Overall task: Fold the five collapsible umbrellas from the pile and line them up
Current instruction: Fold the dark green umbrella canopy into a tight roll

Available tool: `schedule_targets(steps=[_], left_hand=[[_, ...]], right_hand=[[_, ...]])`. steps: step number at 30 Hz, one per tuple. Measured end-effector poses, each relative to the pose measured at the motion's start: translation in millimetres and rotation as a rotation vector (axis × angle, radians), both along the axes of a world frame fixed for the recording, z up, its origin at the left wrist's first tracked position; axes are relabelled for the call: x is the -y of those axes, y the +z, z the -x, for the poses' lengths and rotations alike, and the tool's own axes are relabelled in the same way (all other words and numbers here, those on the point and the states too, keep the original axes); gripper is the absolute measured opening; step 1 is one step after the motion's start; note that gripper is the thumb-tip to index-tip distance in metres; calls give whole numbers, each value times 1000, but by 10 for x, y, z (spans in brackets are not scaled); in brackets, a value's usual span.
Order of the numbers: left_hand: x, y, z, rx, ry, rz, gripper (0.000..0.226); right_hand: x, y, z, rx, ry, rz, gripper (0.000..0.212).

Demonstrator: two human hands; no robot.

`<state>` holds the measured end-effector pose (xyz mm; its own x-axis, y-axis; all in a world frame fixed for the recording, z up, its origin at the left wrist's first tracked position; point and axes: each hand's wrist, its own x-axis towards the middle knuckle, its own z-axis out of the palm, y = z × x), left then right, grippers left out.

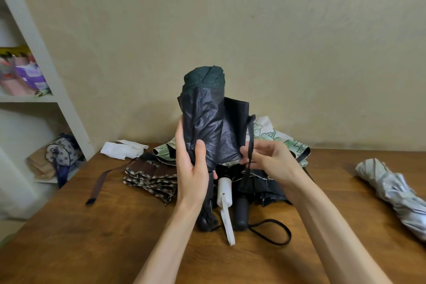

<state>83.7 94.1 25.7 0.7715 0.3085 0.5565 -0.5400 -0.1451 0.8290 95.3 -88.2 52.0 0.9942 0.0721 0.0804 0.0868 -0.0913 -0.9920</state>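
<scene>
I hold a collapsed umbrella (207, 117) upright above the table, dark green at the top with shiny black lining wrapped around it. My left hand (191, 168) grips its lower part, thumb across the front. My right hand (267, 159) pinches its black closing strap (250, 145) beside the canopy edge. Behind and below lies the pile: a brown checked umbrella (149, 175), a cream and green patterned one (281, 140), a black one (258, 182) with a dark handle (241, 212), and a white handle (224, 191). A silver folded umbrella (396, 193) lies at the right.
The wooden table (115, 237) has bare surface at the front and left. White crumpled paper (122, 148) lies at its back left. A white shelf unit (53, 90) with a small bag (61, 152) stands to the left. A beige wall is close behind.
</scene>
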Motion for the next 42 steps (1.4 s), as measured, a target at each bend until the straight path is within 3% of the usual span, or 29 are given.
schedule_targets(steps=[5,9,15,18,21,29,34,38,42], left_hand=[[0,13,14,22,27,-66,58],[31,40,60,33,21,-88,59],[-2,9,36,24,67,-102,59],[54,73,113,-7,3,-96,59],[67,62,121,28,19,-151,60],[99,-44,100,-12,-115,-247,63],[91,-50,95,-43,-155,-277,94],[69,-91,46,-10,-160,-257,85],[46,-79,50,-19,-147,-264,80]], right_hand=[[-39,123,18,-94,72,-227,55],[-58,54,31,96,26,132,27],[-63,72,30,47,9,75,25],[-68,124,81,119,-5,107,20],[-101,165,107,193,-101,-11,9],[-132,163,96,304,-87,-51,18],[-101,192,94,188,15,-180,31],[-51,188,79,252,1,-10,10],[-21,157,53,248,-138,81,14]])
